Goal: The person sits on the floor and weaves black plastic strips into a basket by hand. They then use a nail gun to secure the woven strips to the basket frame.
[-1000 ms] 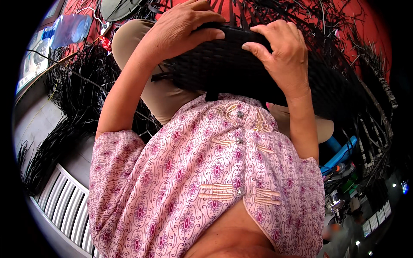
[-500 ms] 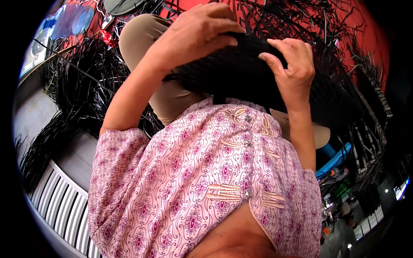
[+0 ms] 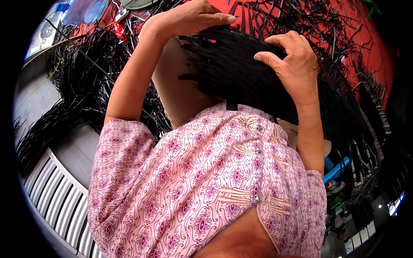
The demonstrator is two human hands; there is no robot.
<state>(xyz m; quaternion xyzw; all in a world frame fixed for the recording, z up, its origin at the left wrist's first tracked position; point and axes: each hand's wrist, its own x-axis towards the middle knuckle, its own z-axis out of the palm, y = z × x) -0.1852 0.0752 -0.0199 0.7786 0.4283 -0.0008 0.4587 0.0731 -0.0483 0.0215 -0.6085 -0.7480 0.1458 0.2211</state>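
Note:
A black woven piece point(image 3: 241, 64) made of flat strips lies across my lap, with loose strip ends sticking out along its left side and far edge. My right hand point(image 3: 297, 62) grips its far edge toward the right, index finger over the edge and thumb on the near face. At the far left corner of the weave is my left hand point(image 3: 195, 17), its thumb stretched to the right along the edge and its fingers curled. What those fingers pinch is hidden. Upright black strips point(image 3: 247, 19) rise from the far edge between both hands.
Loose black strips point(image 3: 81, 64) are heaped at the left, beside a white slatted rack point(image 3: 56, 193). Strip scraps litter the red floor covering point(image 3: 365, 51). A clear blue-tinted plastic bag point(image 3: 88, 10) and a red wrapper point(image 3: 120, 32) lie far left. A blue tube-like thing point(image 3: 337, 170) is at the right.
My left hand has moved up and slightly left, away from the right hand, uncovering more of the weave's left side. My right hand keeps its hold on the edge.

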